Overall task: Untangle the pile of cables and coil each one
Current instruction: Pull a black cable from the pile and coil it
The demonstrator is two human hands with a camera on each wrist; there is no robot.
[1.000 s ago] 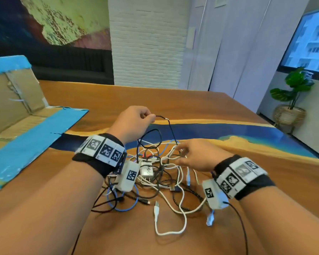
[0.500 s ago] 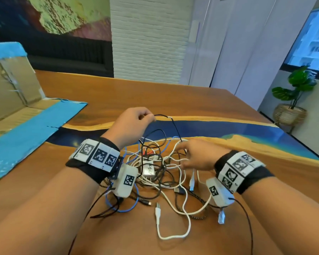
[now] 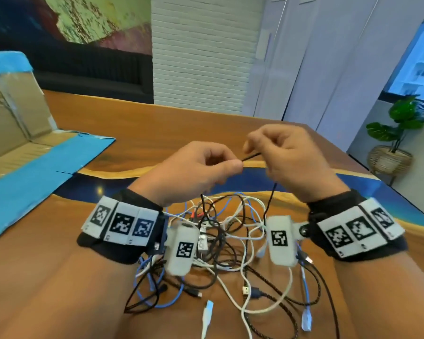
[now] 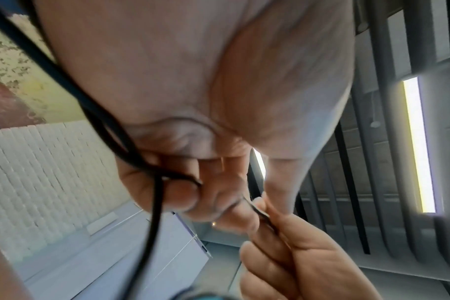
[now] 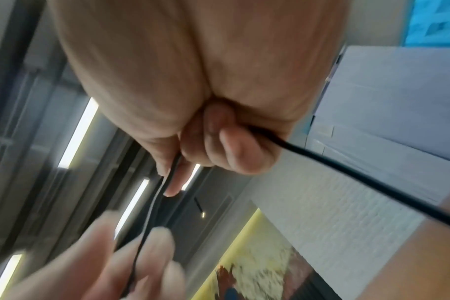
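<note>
Both hands up now: right hand (image 3: 289, 162) joined left hand (image 3: 196, 167), pinching black cable (image 3: 251, 156) above pile (image 3: 230, 241); extraction starting.

Wooden table (image 3: 137, 123) with a blue resin river band — opened blue-edged cardboard box (image 3: 15, 113) at its left. White brick pillar (image 3: 201, 52), pale panelled wall (image 3: 328, 69), mural (image 3: 96, 18) above a dark sofa (image 3: 91, 74), potted plant (image 3: 399, 128) in a wicker basket — ceiling strip lights (image 4: 419, 146).
</note>
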